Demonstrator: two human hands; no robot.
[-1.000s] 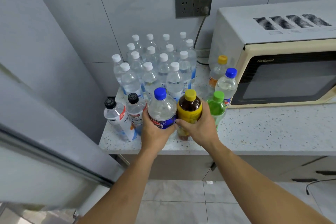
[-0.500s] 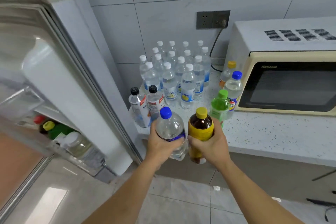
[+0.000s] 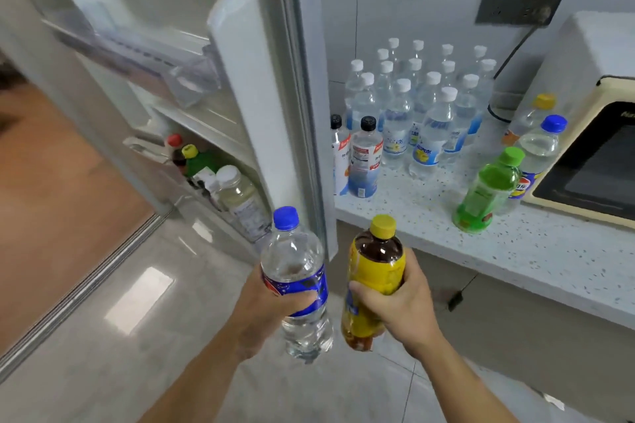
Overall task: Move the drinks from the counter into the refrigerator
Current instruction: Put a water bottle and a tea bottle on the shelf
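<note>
My left hand grips a clear bottle with a blue cap and blue label, held upright over the floor. Beside it my right hand grips a dark tea bottle with a yellow cap and yellow label. The two bottles almost touch. The refrigerator door stands open at the left, its lower door shelf holding several bottles. On the speckled counter to the right remain several white-capped water bottles, two black-capped bottles and a green bottle.
A cream microwave sits on the counter at the right, with a blue-capped bottle and a yellow-capped bottle in front of it. A wall socket with a cord is above. Grey tiled floor lies below.
Both hands lifted their bottles off the counter and carried them left and down, away from the counter edge. The view swung left, bringing the open refrigerator door and its shelves into sight.
</note>
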